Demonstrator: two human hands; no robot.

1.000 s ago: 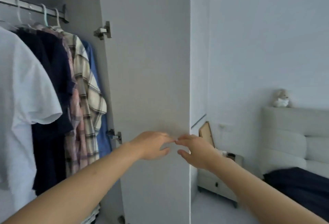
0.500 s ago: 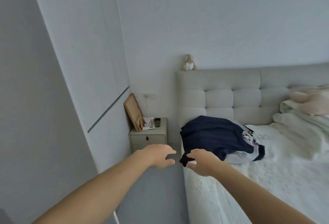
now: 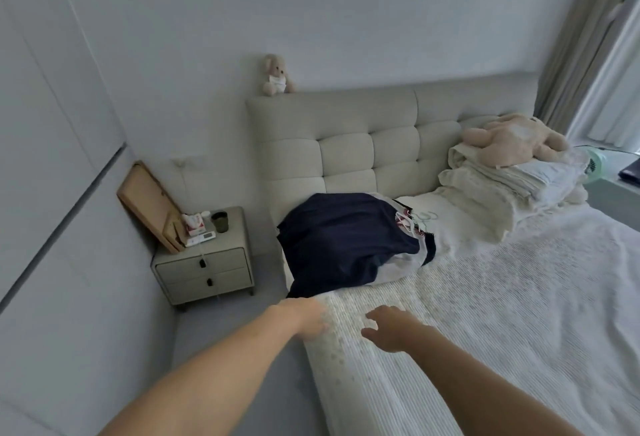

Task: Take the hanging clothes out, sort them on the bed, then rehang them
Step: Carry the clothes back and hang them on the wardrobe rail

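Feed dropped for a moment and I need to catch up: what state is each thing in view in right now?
pile of clothes: heaped on the bed near the headboard, navy garment on top.
left hand: over the bed's near edge, holding nothing visible.
right hand: fingers spread above the bedspread, empty.
bed: made, white bedspread.
nightstand: both drawers closed.
folded bedding: stacked, plush toy on top.

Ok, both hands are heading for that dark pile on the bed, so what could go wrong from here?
The navy clothes pile hangs over the bed edge nearest the nightstand, so a tug from the left hand could drag it to the floor. White hangers lie tangled in it and may snag as the right hand lifts one garment. Both hands are empty.
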